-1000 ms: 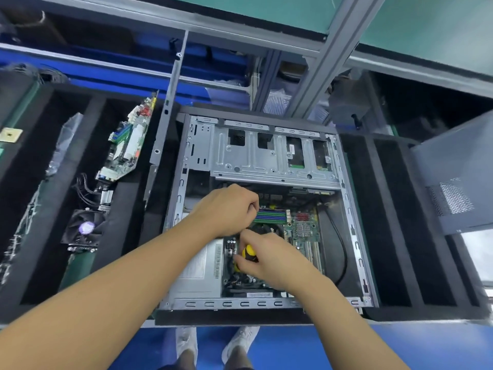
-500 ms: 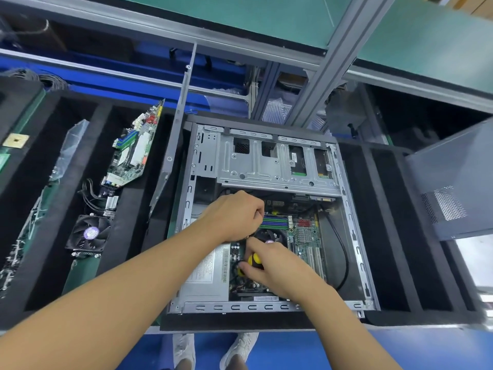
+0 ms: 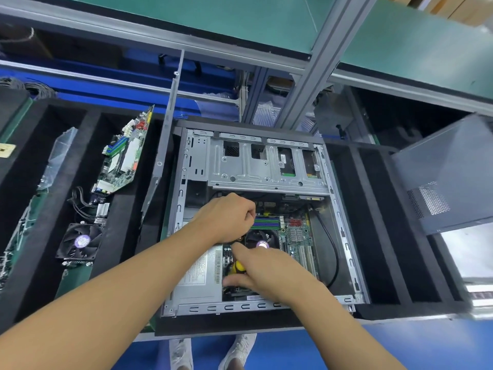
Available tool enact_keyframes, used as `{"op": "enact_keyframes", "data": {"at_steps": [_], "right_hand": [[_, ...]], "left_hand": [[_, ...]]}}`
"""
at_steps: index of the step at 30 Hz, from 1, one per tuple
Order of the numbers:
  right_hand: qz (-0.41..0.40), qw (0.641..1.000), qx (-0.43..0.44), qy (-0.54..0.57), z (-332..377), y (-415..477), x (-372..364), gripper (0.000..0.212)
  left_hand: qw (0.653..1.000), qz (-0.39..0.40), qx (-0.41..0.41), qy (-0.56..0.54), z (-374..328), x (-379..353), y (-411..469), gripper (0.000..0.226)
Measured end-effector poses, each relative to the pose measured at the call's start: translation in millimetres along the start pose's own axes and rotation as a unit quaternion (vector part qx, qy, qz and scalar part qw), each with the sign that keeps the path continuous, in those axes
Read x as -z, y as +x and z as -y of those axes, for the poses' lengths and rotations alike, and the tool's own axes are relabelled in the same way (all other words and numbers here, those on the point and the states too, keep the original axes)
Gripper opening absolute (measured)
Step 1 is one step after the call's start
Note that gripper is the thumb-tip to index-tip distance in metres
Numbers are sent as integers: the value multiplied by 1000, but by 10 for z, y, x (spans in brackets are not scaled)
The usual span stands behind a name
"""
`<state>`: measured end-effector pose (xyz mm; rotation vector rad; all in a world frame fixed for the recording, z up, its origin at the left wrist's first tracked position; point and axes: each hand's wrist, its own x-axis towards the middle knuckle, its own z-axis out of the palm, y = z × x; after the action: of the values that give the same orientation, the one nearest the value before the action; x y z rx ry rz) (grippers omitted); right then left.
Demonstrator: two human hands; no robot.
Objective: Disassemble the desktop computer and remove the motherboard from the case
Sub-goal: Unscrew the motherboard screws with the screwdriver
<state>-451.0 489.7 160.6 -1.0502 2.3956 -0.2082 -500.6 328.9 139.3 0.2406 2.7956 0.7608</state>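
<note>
The right hand point(image 3: 264, 271) wraps the yellow screwdriver point(image 3: 238, 267) handle, probably to work a fastener beside the cooler fan point(image 3: 260, 239) just beyond the grip. The left hand point(image 3: 226, 217), just above the grip, is curled, but whether it pinches anything cannot be told. The motherboard point(image 3: 296, 236) lies beneath and right of the grip, seated in the case point(image 3: 344, 236).

Case point(image 3: 198, 156) is showing bare stamped sheet metal, dull silver. Motherboard point(image 3: 301, 249) is looking like green lacquered board, slightly glossy. Foam trays point(image 3: 373, 222) are reading matt black (soft, fine-grained). Screwdriver handle point(image 3: 238, 267) is showing smooth yellow plastic. Side panel point(image 3: 440, 169) is looking like matt grey metal, partly perforated.
</note>
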Motion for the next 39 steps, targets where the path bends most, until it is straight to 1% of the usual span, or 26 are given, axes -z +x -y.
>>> {"op": "enact_keyframes", "data": {"at_steps": [2,7,8,10,11,13,15,17,18,19,20,22,25,27,29,30,31,33,34,36,39], "right_hand": [[-15,1000,2,6,19,-34,48,36],[43,994,4,103,84,-57,162,18],[49,992,4,116,95,-65,177,14],[51,992,7,112,117,-90,174,15],[43,995,9,95,133,-106,159,17],[-4,999,4,40,172,-129,112,19],[-68,997,-13,-31,200,-133,56,34],[-110,990,-34,-76,209,-109,-31,49],[-125,987,-46,-87,206,-90,-79,50],[-139,985,-57,-89,199,-67,-122,46],[-152,983,-67,-78,192,-47,-152,37],[-157,984,-83,-15,190,-30,-179,21],[-132,979,-105,116,197,-45,-145,21],[-121,973,-110,166,190,-53,-127,21],[-118,974,-100,168,179,-53,-129,19],[-127,977,-94,145,177,-51,-138,17],[-141,980,-90,112,181,-53,-150,18],[-163,982,-86,47,195,-62,-167,30],[-165,982,-85,31,194,-64,-179,31],[-161,983,-81,47,184,-58,-195,26],[-133,977,-77,150,168,-18,-166,11]], "left_hand": [[1000,1,2,0,-2,5,-3,26],[1000,1,-5,3,-14,11,-7,26],[1000,0,-5,4,-17,11,-6,26],[1000,0,-4,5,-19,14,-10,26],[1000,0,-4,6,-19,16,-13,27],[1000,0,-6,8,-18,20,-16,27],[1000,0,-6,9,-16,20,-19,26],[1000,1,-8,10,-19,19,-23,26],[1000,2,-8,12,-23,21,-25,26],[1000,2,-7,12,-25,25,-25,26],[1000,4,-5,12,-28,30,-25,26],[1000,5,0,11,-32,37,-25,25],[1000,7,0,9,-26,34,-21,24],[1000,7,-4,8,-18,25,-14,24],[1000,10,-7,6,-12,19,-8,24],[1000,10,-6,4,-9,17,-6,23],[1000,8,-5,5,-9,16,-5,23],[1000,3,-5,8,-13,20,-6,22],[1000,3,-7,9,-14,19,-7,22],[1000,5,-9,8,-13,14,-4,22],[1000,9,-9,5,-6,13,2,22]]}}
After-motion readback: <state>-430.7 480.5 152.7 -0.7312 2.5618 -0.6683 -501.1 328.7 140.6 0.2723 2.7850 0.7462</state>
